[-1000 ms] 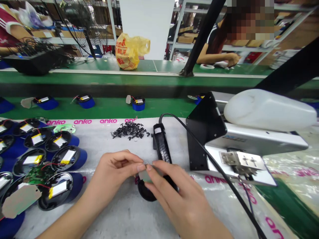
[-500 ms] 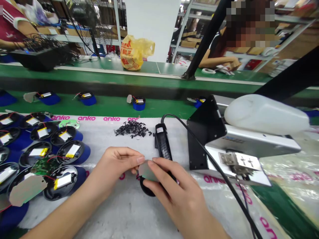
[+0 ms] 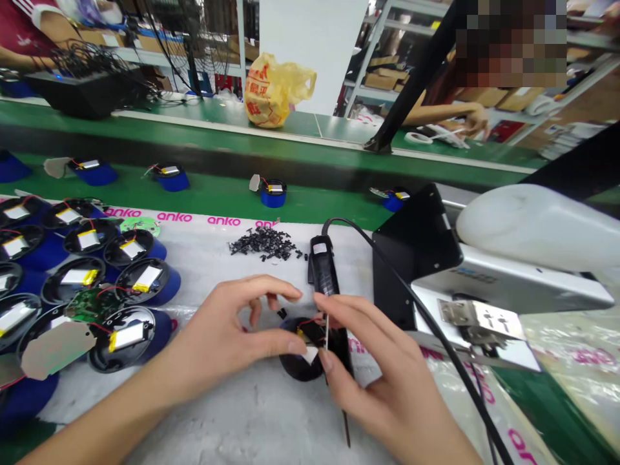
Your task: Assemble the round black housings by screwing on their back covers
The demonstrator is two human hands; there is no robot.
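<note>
A round black housing (image 3: pixel 301 365) with a white battery inside sits between my hands. My right hand (image 3: pixel 372 361) pinches a thin plate (image 3: pixel 327 330) on edge, above the housing's right side. Thumb and fingers of my left hand (image 3: pixel 242 323) are apart over the housing's left rim, the thumb tip near the battery; nothing shows between them. Behind my right hand lies a black electric screwdriver (image 3: pixel 323 268) with a cable. Beyond my hands is a pile of small black parts (image 3: pixel 265 243).
Blue housings with batteries (image 3: pixel 145 281) crowd the left side. A silver and black machine (image 3: pixel 504 278) stands at the right. More housings (image 3: pixel 274 192) sit on the green strip (image 3: pixel 217 187). Across it are a yellow bag (image 3: pixel 271 93) and another person's hand (image 3: pixel 477 121).
My left fingers have spread and come off the plate. My right hand has turned the plate up on edge, exposing the housing's inside and battery. The view has shifted slightly.
</note>
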